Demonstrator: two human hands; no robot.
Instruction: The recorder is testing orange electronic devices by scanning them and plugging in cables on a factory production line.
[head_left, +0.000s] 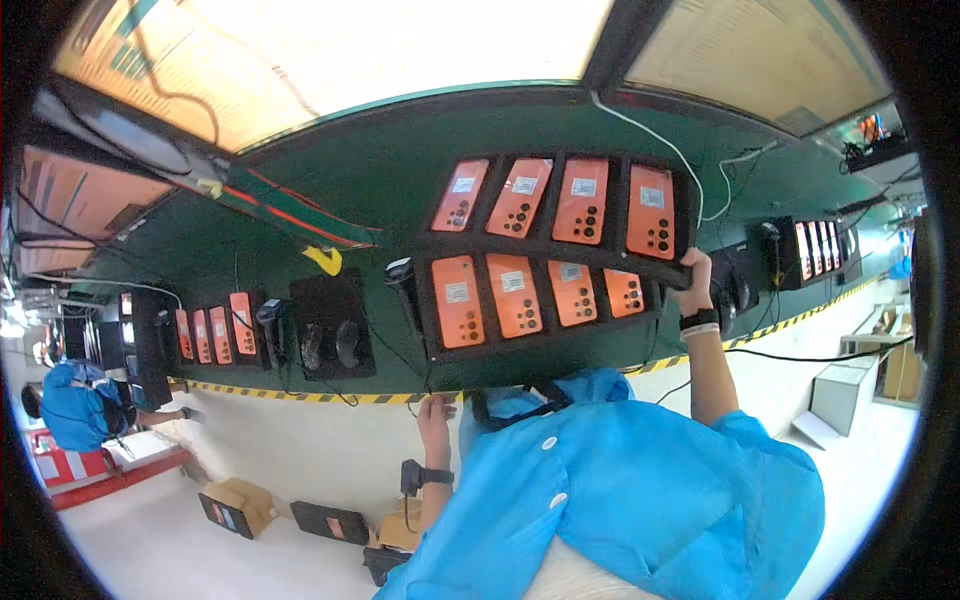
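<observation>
My right hand (pixel 694 284) grips the near right corner of a black tray (pixel 510 243) with its fingers round the rim. A row of coral phones (pixel 580 200) lies in this tray, camera sides up, each with a white label. Nearer to me is a second black tray (pixel 500 343) with more coral phones (pixel 458 300). The far tray's right end overlaps it and hides the top of its rightmost phone. My left hand (pixel 436 412) is at the bench's front edge, below the near tray, with fingers drawn together. What they may hold is too small to make out.
A handheld scanner (pixel 402 285) stands left of the trays. Farther left are a black mat (pixel 333 325) and another phone tray (pixel 215 335). White cables (pixel 665 145) cross the green bench (pixel 360 190). A person in blue (pixel 75 405) is at the far left; cardboard boxes (pixel 240 503) sit below.
</observation>
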